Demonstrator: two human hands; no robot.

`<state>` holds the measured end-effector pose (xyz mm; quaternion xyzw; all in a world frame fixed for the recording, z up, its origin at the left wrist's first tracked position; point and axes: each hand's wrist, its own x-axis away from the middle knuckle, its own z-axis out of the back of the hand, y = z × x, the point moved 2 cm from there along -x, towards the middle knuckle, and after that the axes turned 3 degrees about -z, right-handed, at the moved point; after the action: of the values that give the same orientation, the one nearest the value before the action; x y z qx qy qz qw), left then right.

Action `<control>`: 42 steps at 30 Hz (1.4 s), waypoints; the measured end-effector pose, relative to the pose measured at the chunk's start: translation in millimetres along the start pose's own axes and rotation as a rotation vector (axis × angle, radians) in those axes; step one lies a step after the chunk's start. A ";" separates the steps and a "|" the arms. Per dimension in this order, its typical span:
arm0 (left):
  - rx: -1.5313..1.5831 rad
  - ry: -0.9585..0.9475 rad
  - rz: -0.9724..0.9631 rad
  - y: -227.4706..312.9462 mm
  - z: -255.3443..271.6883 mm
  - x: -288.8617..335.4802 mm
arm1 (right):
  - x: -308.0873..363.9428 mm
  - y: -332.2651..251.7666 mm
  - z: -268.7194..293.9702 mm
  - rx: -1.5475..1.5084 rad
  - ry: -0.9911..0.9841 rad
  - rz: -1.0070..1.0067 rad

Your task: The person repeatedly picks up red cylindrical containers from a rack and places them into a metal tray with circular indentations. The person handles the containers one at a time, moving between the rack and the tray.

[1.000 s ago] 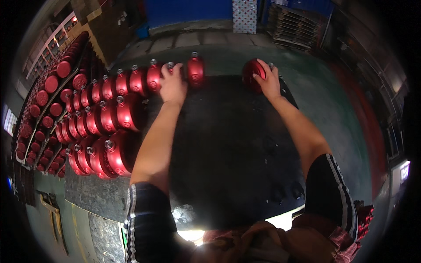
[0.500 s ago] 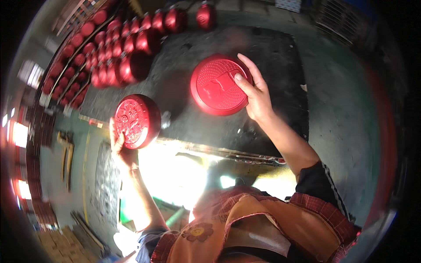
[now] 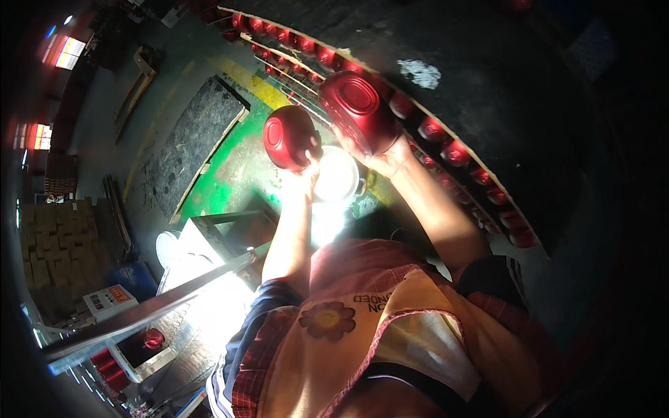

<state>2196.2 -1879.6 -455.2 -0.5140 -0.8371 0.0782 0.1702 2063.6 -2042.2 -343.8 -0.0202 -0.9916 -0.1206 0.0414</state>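
Two red bottles [image 3: 291, 139] [image 3: 366, 115], contents hidden, are gripped by the hands [image 3: 305, 172] [image 3: 385, 157], one in each.

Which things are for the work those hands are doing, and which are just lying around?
In the work:
- red bottle in the left hand
- another red bottle in the right hand

Just lying around, it seems:
- dark flat board
- brown stack
- wooden frame

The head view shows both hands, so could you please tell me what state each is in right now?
Left hand: closed, holding a red container.
Right hand: closed, holding a second red container.
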 end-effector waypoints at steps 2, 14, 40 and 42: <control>0.060 -0.024 0.083 18.3 5.8 -8.6 | -26.4 10.0 13.4 -0.033 0.024 0.065; -0.335 0.216 -0.218 96.3 40.8 -22.8 | -52.1 27.0 17.7 0.821 0.300 0.613; -1.096 0.395 -0.453 28.8 44.6 401.5 | 151.9 189.8 12.4 1.610 0.126 0.666; -1.061 0.409 -0.537 24.5 39.8 456.0 | 157.5 212.8 30.1 1.498 0.201 0.459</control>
<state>2013.5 -1462.1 -406.5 -0.3050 -0.8123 -0.4932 0.0624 1915.1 -1823.7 -308.7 -0.1803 -0.7715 0.5895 0.1575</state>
